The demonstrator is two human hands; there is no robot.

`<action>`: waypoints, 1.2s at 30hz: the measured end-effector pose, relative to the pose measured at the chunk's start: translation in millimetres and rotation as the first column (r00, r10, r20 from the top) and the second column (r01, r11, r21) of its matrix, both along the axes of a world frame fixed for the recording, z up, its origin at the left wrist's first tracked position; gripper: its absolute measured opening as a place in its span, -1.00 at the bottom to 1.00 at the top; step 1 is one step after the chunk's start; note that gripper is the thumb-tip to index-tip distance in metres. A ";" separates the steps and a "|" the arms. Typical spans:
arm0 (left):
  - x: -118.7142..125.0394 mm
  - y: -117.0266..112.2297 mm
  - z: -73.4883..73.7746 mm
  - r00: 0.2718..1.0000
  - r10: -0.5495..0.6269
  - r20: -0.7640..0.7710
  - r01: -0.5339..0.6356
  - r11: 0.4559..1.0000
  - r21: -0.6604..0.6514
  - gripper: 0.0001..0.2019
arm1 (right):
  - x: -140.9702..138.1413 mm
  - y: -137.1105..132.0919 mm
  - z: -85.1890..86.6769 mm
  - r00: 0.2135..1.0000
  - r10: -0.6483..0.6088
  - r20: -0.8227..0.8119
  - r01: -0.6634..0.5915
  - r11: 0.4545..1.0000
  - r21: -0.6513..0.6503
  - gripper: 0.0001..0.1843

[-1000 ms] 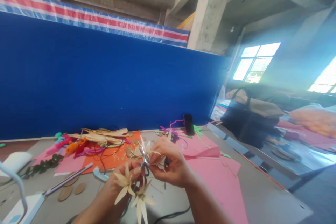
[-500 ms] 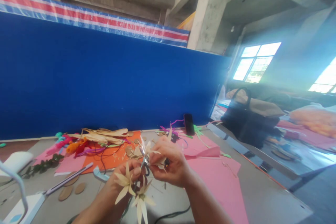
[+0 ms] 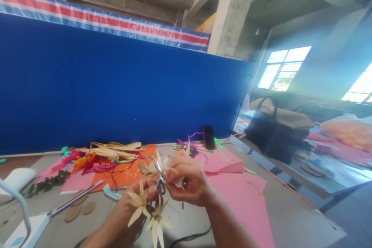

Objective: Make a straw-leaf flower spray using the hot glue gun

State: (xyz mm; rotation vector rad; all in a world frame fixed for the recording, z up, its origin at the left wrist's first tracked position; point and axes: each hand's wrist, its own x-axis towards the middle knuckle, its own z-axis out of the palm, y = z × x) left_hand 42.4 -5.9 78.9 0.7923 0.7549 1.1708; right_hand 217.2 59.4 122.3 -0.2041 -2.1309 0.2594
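My left hand (image 3: 143,190) is closed, and two pale, straw-coloured flowers (image 3: 138,204) with pointed petals hang from it, one lower than the other. Silver scissors (image 3: 159,167) stand between my hands, blades up, with a dark handle loop by my left fingertips; which fingers bear them is partly hidden. My right hand (image 3: 188,180) is pinched around another pale flower (image 3: 179,183), whose petals stick out past the fingers. The fingertips of both hands nearly meet at the scissors.
Dried pale strips (image 3: 116,149) and coloured yarn pieces lie on orange paper (image 3: 130,170) at the back left. Pink paper (image 3: 232,193) covers part of the table at right, with a phone (image 3: 209,137) behind. Wooden discs (image 3: 72,214) and a pen (image 3: 75,198) lie left. A blue partition (image 3: 116,85) stands behind.
Almost nothing differs. The petals at my right fingertips have shifted slightly; both hands stay in place with their holds.
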 end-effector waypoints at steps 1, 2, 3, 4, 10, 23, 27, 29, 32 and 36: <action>0.1 -0.7 0.0 1.000 0.006 0.006 -0.006 1.000 0.017 -0.68 | 0.0 0.0 -0.1 1.000 -0.001 0.004 0.001 1.000 0.003 -0.83; 0.3 -1.4 -0.2 1.000 0.011 0.014 -0.012 0.999 0.038 -0.68 | 0.0 0.1 -0.2 1.000 -0.002 0.005 0.002 1.000 0.005 -0.84; 0.5 -2.0 -0.5 1.000 0.017 0.021 -0.018 0.998 0.054 -0.67 | 0.1 0.1 -0.2 1.000 -0.003 0.006 0.003 1.000 0.007 -0.84; 0.8 -2.5 -1.0 0.999 0.019 0.026 -0.020 0.998 0.059 -0.67 | 0.3 0.0 -0.1 1.000 -0.005 0.007 0.005 1.000 0.007 -0.85; 2.9 -1.7 -4.1 0.999 0.027 0.024 -0.028 0.999 0.038 -0.68 | 0.3 -0.2 -0.1 1.000 -0.004 0.006 0.004 1.000 0.010 -0.85; 1.0 1.6 -3.8 0.999 0.011 0.030 -0.012 0.999 0.041 -0.72 | 3.4 1.1 1.4 0.998 0.038 0.056 -0.034 0.997 -0.074 -0.87; 2.2 0.6 -5.7 0.998 -0.004 0.064 0.001 0.999 0.045 -0.72 | 5.0 1.5 2.0 0.996 0.050 0.071 -0.044 0.996 -0.080 -0.90; 3.2 0.0 -6.2 0.997 -0.012 0.082 0.007 0.998 0.057 -0.71 | 5.0 2.2 1.5 0.996 0.054 0.073 -0.049 0.997 -0.067 -0.89; 5.0 -0.8 -4.7 0.996 0.002 0.084 -0.007 0.998 0.060 -0.72 | 4.3 3.0 0.0 0.997 0.042 0.068 -0.040 0.999 -0.032 -0.86; 6.6 -2.0 1.3 0.997 0.037 0.071 -0.040 0.998 0.043 -0.70 | 2.6 2.8 -1.5 0.998 0.019 0.053 -0.019 1.000 0.005 -0.83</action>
